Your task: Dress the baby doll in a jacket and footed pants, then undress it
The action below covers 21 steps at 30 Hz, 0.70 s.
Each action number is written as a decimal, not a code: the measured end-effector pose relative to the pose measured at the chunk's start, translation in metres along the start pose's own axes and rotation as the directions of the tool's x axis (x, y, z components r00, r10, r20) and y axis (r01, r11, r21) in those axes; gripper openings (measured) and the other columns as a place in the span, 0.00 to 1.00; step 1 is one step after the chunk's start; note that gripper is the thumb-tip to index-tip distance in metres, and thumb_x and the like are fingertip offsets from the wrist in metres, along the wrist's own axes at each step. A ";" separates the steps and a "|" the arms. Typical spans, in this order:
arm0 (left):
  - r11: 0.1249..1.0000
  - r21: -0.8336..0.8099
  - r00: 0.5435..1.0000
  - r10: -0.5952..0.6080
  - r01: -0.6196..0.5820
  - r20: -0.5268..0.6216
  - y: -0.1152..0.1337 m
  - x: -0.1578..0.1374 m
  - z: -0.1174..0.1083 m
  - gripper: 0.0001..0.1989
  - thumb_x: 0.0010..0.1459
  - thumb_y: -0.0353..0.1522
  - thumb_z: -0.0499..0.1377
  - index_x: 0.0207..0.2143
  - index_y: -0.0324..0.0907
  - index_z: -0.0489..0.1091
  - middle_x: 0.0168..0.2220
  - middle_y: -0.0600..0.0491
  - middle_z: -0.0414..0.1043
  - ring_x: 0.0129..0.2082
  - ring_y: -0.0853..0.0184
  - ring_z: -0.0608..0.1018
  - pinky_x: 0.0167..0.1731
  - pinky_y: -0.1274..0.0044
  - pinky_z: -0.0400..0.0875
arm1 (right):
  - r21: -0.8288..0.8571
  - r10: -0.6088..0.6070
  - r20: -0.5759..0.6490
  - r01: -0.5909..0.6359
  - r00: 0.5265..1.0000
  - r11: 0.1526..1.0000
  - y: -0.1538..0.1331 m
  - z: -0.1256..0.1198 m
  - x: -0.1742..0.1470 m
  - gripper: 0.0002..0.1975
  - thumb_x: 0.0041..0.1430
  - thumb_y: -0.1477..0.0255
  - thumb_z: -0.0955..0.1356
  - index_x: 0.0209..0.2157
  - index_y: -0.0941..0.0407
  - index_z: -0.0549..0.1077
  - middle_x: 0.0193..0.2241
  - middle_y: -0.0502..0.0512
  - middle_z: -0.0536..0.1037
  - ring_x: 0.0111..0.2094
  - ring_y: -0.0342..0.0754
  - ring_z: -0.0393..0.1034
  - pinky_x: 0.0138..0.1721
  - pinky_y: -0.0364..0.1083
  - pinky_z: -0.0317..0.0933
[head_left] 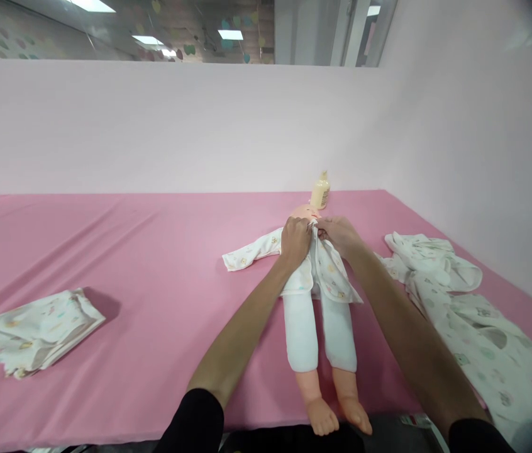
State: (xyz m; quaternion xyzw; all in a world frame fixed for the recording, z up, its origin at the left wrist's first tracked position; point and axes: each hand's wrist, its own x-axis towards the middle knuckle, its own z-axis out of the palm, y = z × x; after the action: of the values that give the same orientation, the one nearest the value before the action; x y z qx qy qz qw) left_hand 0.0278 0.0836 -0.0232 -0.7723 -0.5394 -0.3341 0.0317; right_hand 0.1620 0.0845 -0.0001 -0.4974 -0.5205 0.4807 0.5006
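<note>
A baby doll [317,415] lies on its back, its head toward the wall and its bare feet at the table's front edge. It has white cloth legs and wears a white printed baby jacket [336,277], whose front edges part below the neck. My left hand [295,241] is closed on the jacket's collar at the doll's neck. Opposite it, my right hand [339,234] pinches the other side of the collar. The fingertips nearly meet, and the small part between them is hidden. One jacket sleeve stretches out to the left.
A folded printed cloth [34,330] lies at the left on the pink-covered table [166,327]. Crumpled white printed baby clothes [473,327] spread along the right side. Behind the doll's head stands a cream pump bottle [321,192], near the white wall [176,126].
</note>
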 end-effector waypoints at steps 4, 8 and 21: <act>1.000 -0.006 0.999 0.030 -0.030 -0.018 -0.001 -0.001 0.000 0.13 0.69 0.29 0.50 0.36 0.40 0.73 0.38 0.45 0.75 0.44 0.58 0.71 0.44 0.71 0.62 | -0.020 -0.016 0.020 0.017 1.000 1.000 -0.004 0.000 -0.004 0.09 0.48 0.74 0.72 0.18 0.56 0.71 0.19 0.52 0.69 0.24 0.44 0.62 0.28 0.44 0.58; 0.998 -0.052 1.000 -0.019 0.019 -0.003 0.000 -0.001 -0.003 0.14 0.69 0.30 0.50 0.32 0.41 0.72 0.37 0.46 0.75 0.42 0.60 0.71 0.43 0.72 0.62 | 0.013 -0.033 0.125 0.032 0.992 0.999 -0.009 -0.006 -0.010 0.08 0.53 0.71 0.71 0.22 0.57 0.74 0.23 0.55 0.73 0.28 0.46 0.66 0.31 0.44 0.63; 0.970 -0.227 0.995 -0.093 0.081 -0.039 -0.002 0.003 -0.001 0.14 0.64 0.26 0.52 0.25 0.40 0.69 0.33 0.47 0.76 0.37 0.63 0.72 0.39 0.73 0.59 | 0.270 0.030 0.147 -0.069 0.989 0.960 0.018 -0.008 0.014 0.14 0.46 0.66 0.80 0.25 0.58 0.75 0.22 0.49 0.73 0.24 0.38 0.64 0.25 0.39 0.60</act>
State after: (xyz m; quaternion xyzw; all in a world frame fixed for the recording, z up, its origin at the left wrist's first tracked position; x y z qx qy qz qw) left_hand 0.0262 0.0863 -0.0219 -0.7379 -0.5305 -0.4132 -0.0574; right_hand 0.1702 0.0992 -0.0167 -0.4008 -0.4705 0.5947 0.5142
